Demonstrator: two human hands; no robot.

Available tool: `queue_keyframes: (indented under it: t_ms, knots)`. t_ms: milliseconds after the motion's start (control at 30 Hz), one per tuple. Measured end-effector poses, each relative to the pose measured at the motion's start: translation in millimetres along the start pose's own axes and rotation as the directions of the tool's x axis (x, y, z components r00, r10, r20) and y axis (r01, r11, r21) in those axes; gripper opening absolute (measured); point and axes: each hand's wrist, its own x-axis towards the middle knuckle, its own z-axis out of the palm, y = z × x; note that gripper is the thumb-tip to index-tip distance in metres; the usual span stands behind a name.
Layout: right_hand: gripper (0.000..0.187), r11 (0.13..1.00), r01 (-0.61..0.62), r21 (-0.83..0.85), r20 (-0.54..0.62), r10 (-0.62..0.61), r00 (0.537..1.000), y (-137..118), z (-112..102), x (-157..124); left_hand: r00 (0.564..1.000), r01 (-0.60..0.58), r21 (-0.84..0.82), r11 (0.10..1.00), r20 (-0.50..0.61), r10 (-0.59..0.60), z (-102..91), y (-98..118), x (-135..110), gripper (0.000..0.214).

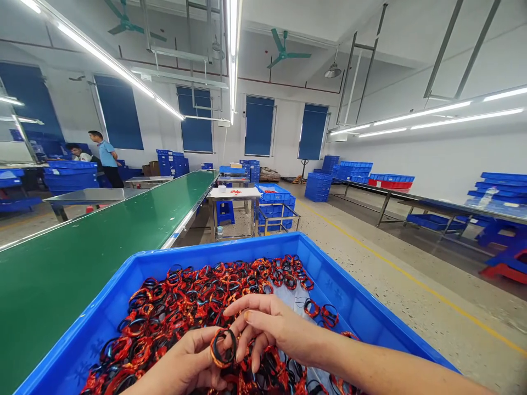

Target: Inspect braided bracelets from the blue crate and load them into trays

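My left hand (185,354) is closed on a small black and red-orange ring-shaped piece (219,362), pinched between thumb and fingers and held upright. Close against it on the right is my right hand (280,326), its thumb and fingers apart and the fingertips beside the ring. Whether those fingertips touch it I cannot tell. Both hands are over a large blue plastic bin (325,263). A heap of similar red and black ring pieces (185,296) fills much of the bin, thickest at the left. Pale sheeting (290,296) shows on the bin's floor at the right.
A green conveyor belt (164,211) runs along the left. Ahead stands a small table (222,193) with red bits on it, beside stacked blue bins (275,211). A long metal table (436,206) lies to the right. Two people (107,156) are at the far left.
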Motion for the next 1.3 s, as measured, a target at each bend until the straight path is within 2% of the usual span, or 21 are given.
queue_keyframes:
  t_ms: [133, 267, 433, 533, 667, 733, 767, 833, 867, 900, 933, 1000, 1033, 1100, 1167, 1200, 1233, 1300]
  knots:
    - [0.033, 1.0, 0.003, -0.008, 0.007, -0.003, 1.0, 0, 0, 0, 1.0, 0.011, -0.016, 1.0, 0.009, -0.011, 1.8, 3, -1, 0.037]
    - [0.034, 0.991, -0.003, -0.132, -0.02, 0.0, 1.0, 3, -3, 2, 1.0, -0.013, -0.016, 1.0, -0.001, 0.013, -2.0, 1, 1, 0.035]
    - [0.021, 0.959, -0.029, -0.284, -0.14, -0.012, 0.99, 8, -7, 5, 0.991, -0.097, -0.034, 0.995, -0.096, 0.094, -7.2, -1, 1, 0.024]
    - [0.015, 0.943, -0.009, -0.331, -0.174, -0.052, 0.983, 11, -10, 6, 0.985, -0.117, -0.063, 0.991, -0.139, 0.107, -8.7, -2, 0, 0.019]
    - [0.017, 0.899, -0.022, -0.437, -0.192, -0.069, 0.979, 7, -14, 7, 0.976, -0.131, -0.127, 0.983, -0.193, 0.105, -13.3, -1, -1, 0.026]
    - [0.018, 0.827, -0.04, -0.561, -0.224, -0.105, 0.969, 4, -18, 7, 0.966, -0.139, -0.15, 0.979, -0.237, 0.101, -15.5, 2, -1, 0.032]
    - [0.018, 0.756, -0.044, -0.653, -0.234, -0.146, 0.961, 4, -19, 7, 0.961, -0.143, -0.156, 0.977, -0.26, 0.099, -15.9, 4, -1, 0.032]
    - [0.014, 0.547, -0.063, -0.834, -0.217, -0.22, 0.951, 7, -23, 7, 0.944, -0.152, -0.155, 0.976, -0.315, 0.097, -15.1, 9, -2, 0.031]
    - [0.013, 0.434, -0.074, -0.898, -0.188, -0.226, 0.956, 10, -25, 7, 0.936, -0.155, -0.152, 0.976, -0.34, 0.095, -14.1, 12, -3, 0.031]
    - [0.012, 0.36, -0.089, -0.929, -0.17, -0.199, 0.965, 14, -26, 7, 0.928, -0.157, -0.15, 0.976, -0.36, 0.094, -13.1, 15, -4, 0.032]
    - [0.011, 0.335, -0.109, -0.936, -0.167, -0.152, 0.974, 18, -27, 7, 0.924, -0.16, -0.15, 0.976, -0.372, 0.094, -12.2, 17, -5, 0.033]
    - [0.01, 0.372, -0.154, -0.915, -0.19, -0.063, 0.98, 23, -29, 8, 0.921, -0.17, -0.159, 0.973, -0.375, 0.1, -11.5, 19, -8, 0.031]
    - [0.011, 0.425, -0.18, -0.887, -0.21, -0.024, 0.977, 24, -29, 9, 0.923, -0.175, -0.161, 0.971, -0.369, 0.105, -11.8, 19, -9, 0.029]
    - [0.014, 0.617, -0.222, -0.755, -0.238, 0.058, 0.97, 21, -30, 10, 0.925, -0.181, -0.148, 0.972, -0.362, 0.117, -13.0, 17, -11, 0.025]
    - [0.019, 0.838, -0.221, -0.498, -0.202, 0.136, 0.97, 14, -32, 10, 0.932, -0.18, -0.115, 0.977, -0.337, 0.132, -14.2, 15, -11, 0.022]
    - [0.025, 0.915, -0.213, -0.343, -0.165, 0.164, 0.972, 11, -32, 9, 0.938, -0.173, -0.089, 0.981, -0.32, 0.137, -14.5, 14, -11, 0.021]
    - [0.03, 0.956, -0.204, -0.212, -0.127, 0.18, 0.975, 8, -33, 9, 0.942, -0.167, -0.055, 0.984, -0.303, 0.143, -14.4, 13, -11, 0.022]
    - [0.035, 0.975, -0.208, -0.075, -0.072, 0.203, 0.977, 6, -32, 8, 0.942, -0.156, 0.031, 0.987, -0.294, 0.158, -13.4, 11, -10, 0.028]
